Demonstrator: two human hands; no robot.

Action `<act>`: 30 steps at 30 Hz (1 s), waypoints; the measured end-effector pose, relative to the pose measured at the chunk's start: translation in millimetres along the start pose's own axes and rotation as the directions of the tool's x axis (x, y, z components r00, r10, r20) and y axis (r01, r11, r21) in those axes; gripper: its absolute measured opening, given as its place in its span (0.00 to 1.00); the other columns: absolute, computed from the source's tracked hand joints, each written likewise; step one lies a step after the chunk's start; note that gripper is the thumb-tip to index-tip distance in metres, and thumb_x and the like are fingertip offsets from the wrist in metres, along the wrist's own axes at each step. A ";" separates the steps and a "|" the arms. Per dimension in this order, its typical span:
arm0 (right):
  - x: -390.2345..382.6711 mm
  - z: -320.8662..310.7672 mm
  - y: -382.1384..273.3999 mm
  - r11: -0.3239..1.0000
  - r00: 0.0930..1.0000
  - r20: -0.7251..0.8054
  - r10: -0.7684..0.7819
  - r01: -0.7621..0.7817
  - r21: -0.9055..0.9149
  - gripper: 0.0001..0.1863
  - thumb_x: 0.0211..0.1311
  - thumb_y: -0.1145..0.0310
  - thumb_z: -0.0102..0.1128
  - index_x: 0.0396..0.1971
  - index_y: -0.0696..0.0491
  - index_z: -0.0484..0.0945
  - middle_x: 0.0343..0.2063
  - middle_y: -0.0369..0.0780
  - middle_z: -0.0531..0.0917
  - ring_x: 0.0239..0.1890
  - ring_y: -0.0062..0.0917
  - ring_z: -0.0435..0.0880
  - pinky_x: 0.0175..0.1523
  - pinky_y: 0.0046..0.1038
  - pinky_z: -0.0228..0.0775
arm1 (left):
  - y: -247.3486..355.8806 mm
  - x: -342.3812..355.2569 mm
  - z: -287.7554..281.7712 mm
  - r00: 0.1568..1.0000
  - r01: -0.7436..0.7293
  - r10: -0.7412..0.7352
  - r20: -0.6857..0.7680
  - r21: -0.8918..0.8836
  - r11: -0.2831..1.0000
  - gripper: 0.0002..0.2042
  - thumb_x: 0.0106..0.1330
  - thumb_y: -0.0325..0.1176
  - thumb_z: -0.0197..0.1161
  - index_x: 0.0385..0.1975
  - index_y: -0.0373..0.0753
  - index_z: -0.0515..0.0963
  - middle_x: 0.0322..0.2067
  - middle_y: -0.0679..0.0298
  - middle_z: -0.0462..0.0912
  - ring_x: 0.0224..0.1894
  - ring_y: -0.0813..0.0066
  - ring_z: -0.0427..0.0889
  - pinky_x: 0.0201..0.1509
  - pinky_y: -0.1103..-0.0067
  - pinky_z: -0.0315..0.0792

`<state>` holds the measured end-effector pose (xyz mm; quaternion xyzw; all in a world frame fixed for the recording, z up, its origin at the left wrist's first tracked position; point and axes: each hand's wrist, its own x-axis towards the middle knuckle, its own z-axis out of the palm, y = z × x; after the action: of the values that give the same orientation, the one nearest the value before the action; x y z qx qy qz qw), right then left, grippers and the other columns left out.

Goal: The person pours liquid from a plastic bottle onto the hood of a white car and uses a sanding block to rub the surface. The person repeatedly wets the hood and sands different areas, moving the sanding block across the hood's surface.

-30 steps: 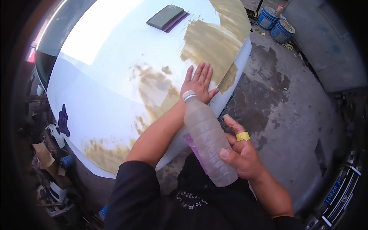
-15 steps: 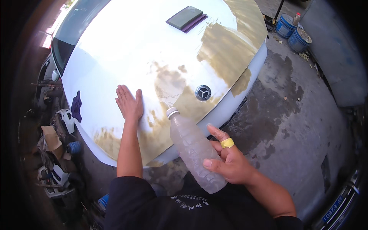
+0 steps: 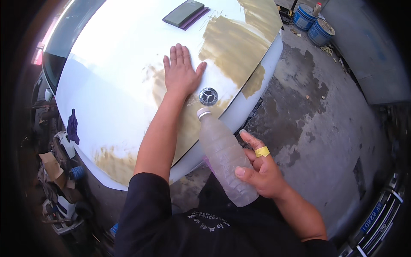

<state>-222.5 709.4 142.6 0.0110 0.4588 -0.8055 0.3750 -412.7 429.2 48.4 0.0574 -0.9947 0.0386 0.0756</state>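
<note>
Grey floor (image 3: pixel 325 158) (darkly blotched in places), two blue buckets (image 3: pixel 320 35) beside a grey panel (image 3: pixel 372 64)

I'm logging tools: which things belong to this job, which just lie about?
Likely job:
cloudy plastic bottle, in right hand
tan-patched white car hood, under left hand
grey rectangular block

Likely lying about:
blue cylindrical buckets
brown cardboard piece

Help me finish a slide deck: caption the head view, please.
Left hand flat on a white car hood with tan patches, right hand holding a cloudy plastic bottle.
</note>
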 end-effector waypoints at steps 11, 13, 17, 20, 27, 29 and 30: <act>-24.8 -34.0 -4.6 0.999 0.999 -0.041 -0.028 0.029 0.033 0.48 0.62 0.72 0.64 0.73 0.57 0.40 0.56 0.47 0.75 0.57 0.25 0.75 0.63 0.31 0.65 | 72.2 -120.9 4.6 0.886 -0.454 0.457 0.082 -0.053 0.889 0.39 0.66 0.52 0.56 0.71 0.33 0.54 0.74 0.54 0.50 0.77 0.59 0.45 0.78 0.63 0.41; -23.7 -37.4 -3.7 1.000 1.000 -0.007 0.006 -0.006 0.018 0.48 0.62 0.72 0.64 0.73 0.59 0.39 0.56 0.46 0.75 0.56 0.25 0.75 0.62 0.30 0.65 | 61.4 -138.4 1.7 0.878 -0.460 0.472 0.084 -0.129 0.879 0.36 0.67 0.48 0.55 0.71 0.35 0.54 0.74 0.56 0.52 0.76 0.61 0.47 0.78 0.63 0.41; -22.9 -48.0 -1.0 0.998 0.996 0.074 0.059 -0.059 -0.013 0.48 0.63 0.71 0.64 0.72 0.61 0.39 0.55 0.46 0.76 0.56 0.24 0.74 0.62 0.29 0.66 | 36.7 -177.5 -0.4 0.877 -0.426 0.427 0.221 -0.055 0.903 0.32 0.69 0.46 0.48 0.72 0.41 0.55 0.74 0.59 0.50 0.77 0.61 0.44 0.78 0.62 0.39; -24.6 -54.0 -1.1 0.994 0.989 0.115 0.088 -0.081 -0.068 0.47 0.62 0.72 0.63 0.72 0.61 0.39 0.55 0.46 0.76 0.55 0.24 0.75 0.61 0.30 0.66 | 6.1 -210.7 6.0 0.878 -0.444 0.425 0.222 0.040 0.895 0.32 0.68 0.46 0.47 0.72 0.42 0.55 0.75 0.61 0.50 0.78 0.62 0.43 0.78 0.60 0.36; -35.9 -51.7 1.4 0.992 0.987 0.107 0.123 -0.123 0.000 0.45 0.61 0.77 0.61 0.72 0.55 0.43 0.58 0.49 0.73 0.58 0.28 0.74 0.63 0.33 0.65 | 57.6 -159.0 -0.9 0.877 -0.464 0.473 0.085 -0.107 0.879 0.37 0.65 0.48 0.57 0.72 0.40 0.55 0.74 0.63 0.52 0.77 0.67 0.46 0.78 0.62 0.37; -35.5 -48.5 3.9 0.992 0.985 0.118 0.129 -0.127 -0.018 0.45 0.61 0.78 0.61 0.72 0.54 0.43 0.58 0.49 0.73 0.59 0.28 0.74 0.64 0.34 0.64 | 82.3 -138.9 5.1 0.884 -0.460 0.455 0.107 0.026 0.888 0.35 0.69 0.51 0.52 0.72 0.41 0.54 0.74 0.64 0.51 0.77 0.69 0.45 0.79 0.64 0.36; -35.4 -44.4 5.1 0.990 0.982 0.125 0.139 -0.137 -0.022 0.45 0.61 0.78 0.60 0.72 0.54 0.43 0.58 0.49 0.73 0.59 0.29 0.73 0.64 0.34 0.64 | 85.0 -139.9 8.0 0.889 -0.452 0.447 0.100 0.029 0.892 0.35 0.70 0.52 0.50 0.73 0.42 0.53 0.75 0.65 0.50 0.77 0.69 0.44 0.79 0.64 0.36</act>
<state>-208.4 762.1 126.0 -0.0104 0.4375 -0.7736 0.4583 -286.7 527.9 13.0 -0.1705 -0.9821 0.0778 0.0181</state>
